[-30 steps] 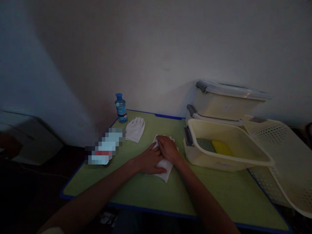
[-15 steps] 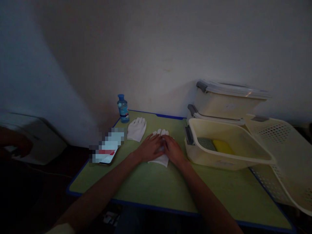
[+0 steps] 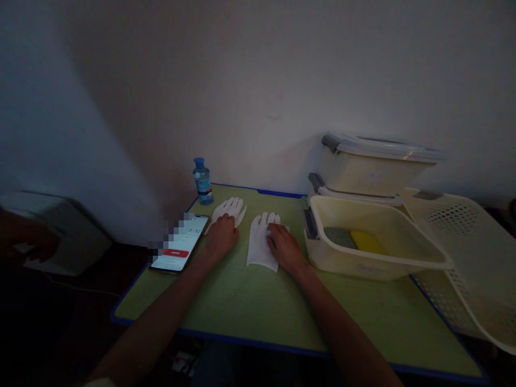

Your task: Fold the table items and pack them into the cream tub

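Note:
Two white gloves lie flat on the green table (image 3: 250, 306), fingers pointing to the wall. My left hand (image 3: 221, 236) rests on the cuff end of the left glove (image 3: 231, 207), its fingers curled down onto the cloth. My right hand (image 3: 284, 249) lies on the right glove (image 3: 260, 243), palm down with fingers pressed against its right side. Neither glove is lifted.
A phone (image 3: 181, 249) with a lit screen lies left of the gloves, near the table's left edge. A small blue bottle (image 3: 202, 181) stands at the back left corner. An open cream tub (image 3: 374, 242) holding sponges, stacked lidded boxes (image 3: 373, 164) and a perforated basket (image 3: 463, 242) fill the right.
Both hands were together on the right glove. My left hand has moved left onto the other glove, while my right hand stays on the right glove, now spread flat.

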`<state>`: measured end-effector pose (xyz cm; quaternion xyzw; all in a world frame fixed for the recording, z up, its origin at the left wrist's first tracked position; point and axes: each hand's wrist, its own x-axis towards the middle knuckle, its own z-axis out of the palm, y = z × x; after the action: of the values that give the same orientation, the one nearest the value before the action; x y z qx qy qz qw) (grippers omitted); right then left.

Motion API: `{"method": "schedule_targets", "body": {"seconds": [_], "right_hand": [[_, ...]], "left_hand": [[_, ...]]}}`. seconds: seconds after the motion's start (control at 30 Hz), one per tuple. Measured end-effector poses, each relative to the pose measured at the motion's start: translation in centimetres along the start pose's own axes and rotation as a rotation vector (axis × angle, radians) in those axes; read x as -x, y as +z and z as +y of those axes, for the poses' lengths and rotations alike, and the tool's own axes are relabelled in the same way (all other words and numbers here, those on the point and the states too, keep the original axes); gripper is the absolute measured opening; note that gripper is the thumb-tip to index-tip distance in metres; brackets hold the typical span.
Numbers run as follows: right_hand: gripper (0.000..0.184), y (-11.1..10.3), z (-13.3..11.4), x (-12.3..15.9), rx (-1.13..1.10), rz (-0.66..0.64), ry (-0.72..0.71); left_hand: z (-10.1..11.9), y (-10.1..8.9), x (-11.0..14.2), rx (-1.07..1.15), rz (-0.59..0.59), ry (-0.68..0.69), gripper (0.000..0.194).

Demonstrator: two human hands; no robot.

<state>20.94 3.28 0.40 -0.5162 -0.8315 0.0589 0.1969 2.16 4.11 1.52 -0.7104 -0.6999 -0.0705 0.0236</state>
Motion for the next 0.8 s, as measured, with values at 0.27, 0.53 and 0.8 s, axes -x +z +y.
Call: {"method": "schedule_targets", "body": {"seconds": [0.27, 0.53, 0.8], "right_hand": [[0.038, 0.3, -0.4, 0.3, -0.243, 0.012, -0.064], [0.042, 1.0, -0.4, -0.4, -0.692, 0.076, 0.003], [0.042, 1.4, 0.2, -1.4, -0.92, 0.121, 0.288]], "left_hand": [[1.3, 0.5, 0.5, 0.395, 0.274, 0.09, 0.012], [3.9, 1.9, 2.4, 0.393, 0.288, 0.439, 0.018], [3.5, 1.6, 2.3, 0.257, 0.202, 0.452, 0.044]]}}
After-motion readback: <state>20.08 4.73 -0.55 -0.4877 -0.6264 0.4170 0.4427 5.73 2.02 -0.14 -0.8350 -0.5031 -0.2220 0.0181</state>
